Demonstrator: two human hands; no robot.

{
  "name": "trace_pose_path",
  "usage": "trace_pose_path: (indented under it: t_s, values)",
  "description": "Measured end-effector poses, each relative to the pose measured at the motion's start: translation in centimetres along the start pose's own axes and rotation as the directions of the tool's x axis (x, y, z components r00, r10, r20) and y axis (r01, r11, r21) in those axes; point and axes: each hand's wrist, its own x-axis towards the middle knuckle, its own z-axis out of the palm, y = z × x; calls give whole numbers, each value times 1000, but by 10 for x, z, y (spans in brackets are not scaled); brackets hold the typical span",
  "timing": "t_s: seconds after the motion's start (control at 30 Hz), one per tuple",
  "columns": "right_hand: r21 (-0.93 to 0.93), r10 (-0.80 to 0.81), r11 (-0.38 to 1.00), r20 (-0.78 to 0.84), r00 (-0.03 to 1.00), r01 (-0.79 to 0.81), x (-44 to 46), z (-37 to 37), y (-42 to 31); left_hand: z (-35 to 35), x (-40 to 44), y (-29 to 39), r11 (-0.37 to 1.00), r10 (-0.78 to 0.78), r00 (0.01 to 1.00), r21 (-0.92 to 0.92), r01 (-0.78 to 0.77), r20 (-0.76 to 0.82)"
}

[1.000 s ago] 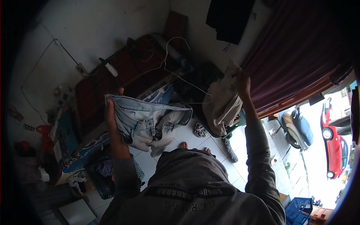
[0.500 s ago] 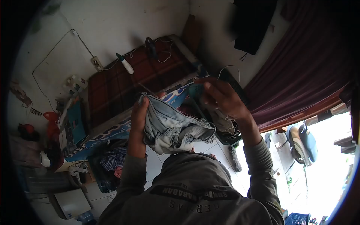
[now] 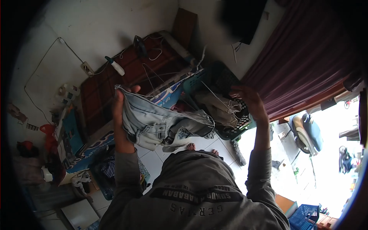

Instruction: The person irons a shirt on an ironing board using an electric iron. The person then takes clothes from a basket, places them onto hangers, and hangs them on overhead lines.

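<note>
Left hand (image 3: 118, 105) partly behind denim shorts (image 3: 147, 117)

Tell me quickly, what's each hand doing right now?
Left hand: closed, holding the pale denim garment by its waistband.
Right hand: open, fingers loosely bent, apparently holding nothing.

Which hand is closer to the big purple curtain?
The right hand: in the picture it is just beside the edge of the curtain. The left hand is far across the view, gripping the light-blue denim garment.
</note>
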Motion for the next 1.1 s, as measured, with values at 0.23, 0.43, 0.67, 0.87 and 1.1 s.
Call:
trace_pose_path:
  t_s: [0.23, 0.43, 0.67, 0.87, 1.1]
  values:
    - [-178, -196, 945, 359, 912, 274, -20, 87, 7, 5, 11, 11, 997, 7, 986, -80, -20, -164]
    - [13, -195, 980, 289, 937, 200, -27, 78, 7, -30, 6, 24, 996, -11, 992, -93, 0, -124]
    - [392, -72, 920, 182, 981, -5, -29, 77, -11, -91, 12, 20, 993, 113, 962, 71, -98, -250]
    - [167, -269, 954, 106, 957, 249, -17, 74, -33, -108, 18, 6, 999, 43, 984, -12, -46, -170]
    - [109, -185, 978, 44, 982, 180, -25, 72, -38, -80, 26, -2, 996, -8, 983, 81, 23, -185]
